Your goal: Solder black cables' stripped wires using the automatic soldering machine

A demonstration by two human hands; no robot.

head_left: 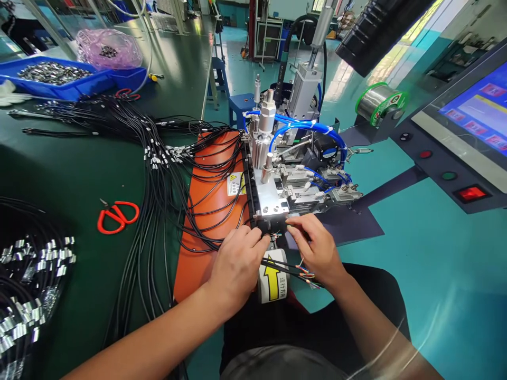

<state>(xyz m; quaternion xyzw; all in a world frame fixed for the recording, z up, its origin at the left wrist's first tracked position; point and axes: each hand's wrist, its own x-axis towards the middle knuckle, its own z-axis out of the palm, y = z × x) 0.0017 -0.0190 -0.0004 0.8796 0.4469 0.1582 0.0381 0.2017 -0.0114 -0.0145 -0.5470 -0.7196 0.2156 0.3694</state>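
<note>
My left hand (pixel 241 258) is closed around black cables (pixel 279 264), its thumb and forefinger together at the near end of a soldering machine (pixel 273 198). The cables' stripped ends, with thin coloured wires (pixel 307 273), stick out to the right below my right palm. My right hand (pixel 317 248) has thumb and forefinger pinched at the machine's front edge; what lies between them is too small to make out. Between both hands, short coloured wire ends (pixel 276 236) show at the machine's dark front block. Under the hands sits a white roller (pixel 272 293) with a yellow arrow.
More black cables drape over an orange cover (pixel 214 184) and the green table (pixel 95 179). Red-handled scissors (pixel 118 217) lie left. Blue trays (pixel 59 84) of metal parts stand behind. On the right are a solder wire spool (pixel 380 103) and a control panel (pixel 467 126).
</note>
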